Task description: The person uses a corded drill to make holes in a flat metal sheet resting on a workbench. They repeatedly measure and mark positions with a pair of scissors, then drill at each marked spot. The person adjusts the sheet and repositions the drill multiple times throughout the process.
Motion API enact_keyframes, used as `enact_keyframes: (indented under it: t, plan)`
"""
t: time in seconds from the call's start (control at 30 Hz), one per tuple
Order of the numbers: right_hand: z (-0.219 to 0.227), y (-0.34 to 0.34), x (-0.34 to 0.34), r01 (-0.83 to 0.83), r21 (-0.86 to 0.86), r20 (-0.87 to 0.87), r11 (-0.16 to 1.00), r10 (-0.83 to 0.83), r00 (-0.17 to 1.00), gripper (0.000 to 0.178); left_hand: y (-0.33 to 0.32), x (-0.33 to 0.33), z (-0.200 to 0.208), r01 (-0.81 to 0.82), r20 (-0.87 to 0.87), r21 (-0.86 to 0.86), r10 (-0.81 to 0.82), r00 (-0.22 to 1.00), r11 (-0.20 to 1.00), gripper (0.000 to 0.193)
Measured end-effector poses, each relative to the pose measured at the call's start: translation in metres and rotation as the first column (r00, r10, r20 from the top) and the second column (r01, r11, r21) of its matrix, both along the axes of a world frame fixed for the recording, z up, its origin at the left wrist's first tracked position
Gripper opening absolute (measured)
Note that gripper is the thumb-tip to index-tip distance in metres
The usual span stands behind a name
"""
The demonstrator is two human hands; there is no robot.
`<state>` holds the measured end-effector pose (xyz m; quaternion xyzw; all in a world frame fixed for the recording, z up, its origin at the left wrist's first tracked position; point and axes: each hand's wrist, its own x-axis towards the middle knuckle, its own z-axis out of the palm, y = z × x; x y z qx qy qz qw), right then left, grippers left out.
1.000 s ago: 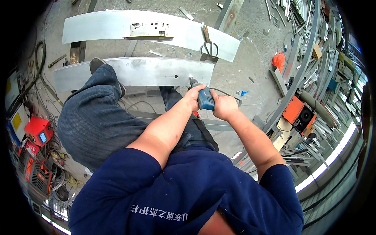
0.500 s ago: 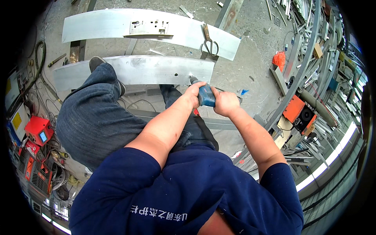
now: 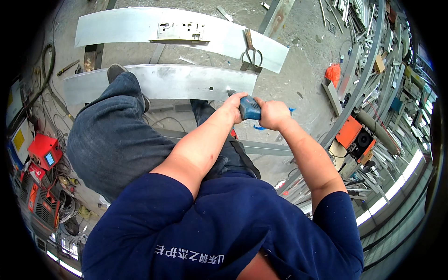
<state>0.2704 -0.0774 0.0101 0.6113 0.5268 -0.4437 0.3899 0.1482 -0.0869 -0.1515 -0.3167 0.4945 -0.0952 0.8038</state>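
Note:
A blue power drill (image 3: 250, 109) is held between my two hands near the right end of the nearer silver metal beam (image 3: 163, 85). My left hand (image 3: 235, 107) is wrapped round its front, beside the chuck. My right hand (image 3: 275, 115) grips the rear part; the fingers are partly hidden. The drill's tip meets a bright spot on the beam, and the bit itself is hard to make out. Left of that spot is a round dark hole. My shoe (image 3: 115, 72) rests by the beam's left part.
A second metal beam (image 3: 116, 29) lies farther off, bearing a slotted metal plate (image 3: 180, 32) and scissors (image 3: 251, 51). Red equipment (image 3: 45, 151) and cables are at left. On the right are an orange machine (image 3: 353, 133), a long rail (image 3: 357, 88) and piles of metal strips.
The drill and both hands have shifted slightly right, and the drill's rear has swung a little. A blue scrap below the drill now shows. The beams stay put apart from a small view shift.

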Motion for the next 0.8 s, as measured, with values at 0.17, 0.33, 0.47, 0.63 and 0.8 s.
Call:
enact_keyframes:
  t: [0.17,0.33,0.47,0.63,0.8]
  plan:
    - [-0.013,-0.002,0.016,-0.008,0.099,-0.041,0.995,0.012,0.999,0.076,0.009,0.008,0.007,-0.011,-0.045,0.0,0.011,0.999,1.0,0.036]
    - [-0.018,-0.002,0.023,-0.014,0.098,-0.058,0.995,0.019,0.998,0.074,0.013,0.011,0.013,-0.021,-0.071,-0.017,0.019,0.997,1.0,0.037]
    - [-0.007,0.005,0.013,-0.06,0.038,-0.026,0.997,0.061,0.998,0.068,0.008,0.009,0.008,-0.008,-0.06,-0.008,0.008,0.998,1.0,0.037]
    - [-0.006,-0.015,-0.002,-0.002,0.071,-0.009,0.997,0.003,1.0,0.067,-0.011,-0.003,-0.003,-0.011,0.014,0.044,0.01,1.0,0.999,0.039]
    - [-0.009,-0.056,-0.01,0.141,0.359,-0.059,0.922,-0.128,0.99,0.071,-0.008,-0.007,0.012,0.114,0.001,0.139,-0.115,0.993,0.984,0.034]
